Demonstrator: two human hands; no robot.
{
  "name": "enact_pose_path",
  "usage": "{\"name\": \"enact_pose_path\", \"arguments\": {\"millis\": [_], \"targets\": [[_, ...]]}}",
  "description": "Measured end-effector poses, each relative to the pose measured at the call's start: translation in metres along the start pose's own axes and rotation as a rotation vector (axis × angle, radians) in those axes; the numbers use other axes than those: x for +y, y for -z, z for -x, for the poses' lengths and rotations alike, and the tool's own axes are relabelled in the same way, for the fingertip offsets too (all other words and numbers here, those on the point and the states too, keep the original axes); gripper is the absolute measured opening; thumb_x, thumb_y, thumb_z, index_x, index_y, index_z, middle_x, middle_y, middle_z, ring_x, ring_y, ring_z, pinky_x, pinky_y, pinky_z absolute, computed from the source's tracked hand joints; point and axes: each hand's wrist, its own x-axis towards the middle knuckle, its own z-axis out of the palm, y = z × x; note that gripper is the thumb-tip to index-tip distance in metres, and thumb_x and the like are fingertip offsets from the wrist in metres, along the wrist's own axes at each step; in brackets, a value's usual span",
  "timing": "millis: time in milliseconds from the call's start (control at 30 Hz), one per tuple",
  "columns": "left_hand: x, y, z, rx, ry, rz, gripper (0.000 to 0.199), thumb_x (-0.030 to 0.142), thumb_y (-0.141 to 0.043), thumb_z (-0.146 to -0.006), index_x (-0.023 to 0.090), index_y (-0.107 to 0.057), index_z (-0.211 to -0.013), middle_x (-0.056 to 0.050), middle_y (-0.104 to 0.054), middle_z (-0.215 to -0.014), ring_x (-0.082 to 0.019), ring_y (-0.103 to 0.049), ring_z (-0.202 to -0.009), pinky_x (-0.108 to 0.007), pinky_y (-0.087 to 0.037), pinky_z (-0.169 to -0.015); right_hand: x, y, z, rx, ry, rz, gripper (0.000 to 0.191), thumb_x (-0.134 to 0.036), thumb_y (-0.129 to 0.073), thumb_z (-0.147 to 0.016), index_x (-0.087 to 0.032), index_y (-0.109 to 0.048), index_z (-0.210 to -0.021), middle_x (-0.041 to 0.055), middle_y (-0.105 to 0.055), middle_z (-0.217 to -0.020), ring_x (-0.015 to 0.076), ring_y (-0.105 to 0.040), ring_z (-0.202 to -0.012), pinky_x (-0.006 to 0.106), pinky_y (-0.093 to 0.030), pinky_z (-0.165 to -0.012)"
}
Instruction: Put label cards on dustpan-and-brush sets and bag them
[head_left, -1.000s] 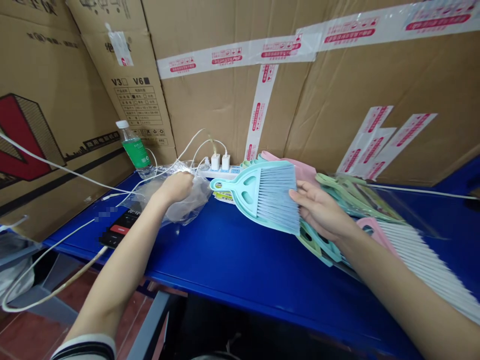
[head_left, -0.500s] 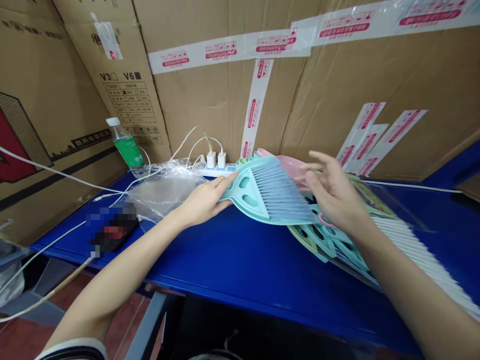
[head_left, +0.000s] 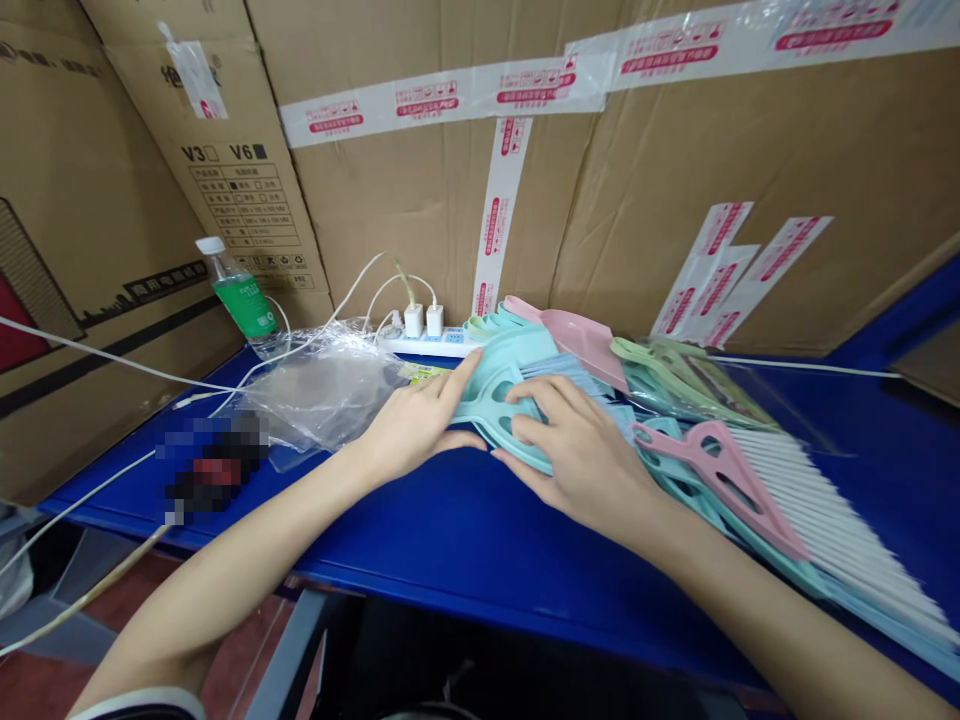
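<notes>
My left hand [head_left: 420, 425] is closed around the handle end of a turquoise dustpan [head_left: 517, 348], with a matching hand brush [head_left: 491, 408] lying in it. The brush has pale blue bristles [head_left: 562, 372], partly covered by my fingers. My right hand [head_left: 581, 450] grips the head of that brush, fingers curled over its cut-out holes and thumb at the lower edge. Beyond it lies a pink dustpan [head_left: 581, 340]. Right of my right hand, a pink hand brush [head_left: 731, 470] with white bristles rests over turquoise ones.
A cardboard wall [head_left: 420, 200] stands behind the blue table [head_left: 450, 540]. Along the back are a power strip [head_left: 454, 340] with chargers, crumpled clear plastic [head_left: 322, 385] and a green-labelled bottle [head_left: 244, 300]. White cables cross the left side. Green brushes in a plastic bag [head_left: 697, 380] lie at right.
My right hand has moved left and down from the bristles' far side and closed on the brush head. The pink brush at right has come into view. My left hand keeps its hold.
</notes>
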Motion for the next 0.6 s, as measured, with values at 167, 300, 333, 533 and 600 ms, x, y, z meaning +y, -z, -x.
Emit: {"name": "enact_pose_path", "arguments": {"millis": [167,300,333,533,600], "targets": [[-0.02,0.01,-0.002,0.085,0.137,-0.032,0.08,0.063,-0.053,-0.089,0.013,-0.027,-0.145,-0.019,-0.07,-0.112,-0.032,-0.07,-0.1,-0.041,-0.058,-0.077,0.012,0.014,-0.001,0.075,-0.103,0.124,0.029,-0.033,-0.047,-0.096,-0.02,-0.066,-0.079,0.0136,-0.064,-0.101,0.0289,-0.059,-0.094,0.043,-0.05,-0.078],[-0.043,0.026,-0.007,0.183,0.254,-0.05,0.059,0.054,-0.053,-0.093,0.019,-0.038,-0.137,-0.017,-0.069,-0.117,-0.03,-0.067,-0.107,-0.043,-0.056,-0.085,0.031,0.047,0.004,0.157,-0.311,0.242,0.042,-0.039,-0.032,-0.099,-0.022,-0.066,-0.082,0.0141,-0.062,-0.1,0.0291,-0.058,-0.091,0.045,-0.049,-0.076],[-0.047,0.03,-0.011,0.196,0.264,-0.044,0.054,0.051,-0.054,-0.093,0.02,-0.04,-0.135,-0.015,-0.068,-0.118,-0.03,-0.066,-0.108,-0.043,-0.056,-0.086,0.036,0.055,0.008,0.154,-0.361,0.258,0.044,-0.04,-0.029,-0.099,-0.022,-0.066,-0.083,0.0145,-0.062,-0.1,0.0292,-0.059,-0.09,0.044,-0.049,-0.074],[-0.048,0.035,-0.077,0.097,0.186,0.042,0.043,0.04,-0.061,-0.091,0.018,-0.048,-0.125,-0.013,-0.066,-0.124,-0.026,-0.062,-0.114,-0.04,-0.052,-0.092,0.059,0.072,0.067,0.045,-0.586,0.446,0.058,-0.052,-0.019,-0.095,-0.021,-0.063,-0.074,0.0195,-0.061,-0.091,0.0342,-0.06,-0.08,0.045,-0.05,-0.054],[-0.043,0.031,-0.111,0.007,0.157,0.042,0.04,0.036,-0.061,-0.09,0.016,-0.05,-0.123,-0.013,-0.065,-0.125,-0.027,-0.061,-0.116,-0.041,-0.049,-0.096,0.065,0.067,0.096,-0.027,-0.615,0.437,0.061,-0.055,-0.018,-0.094,-0.021,-0.062,-0.071,0.0202,-0.062,-0.09,0.0355,-0.061,-0.078,0.05,-0.053,-0.058]]}}
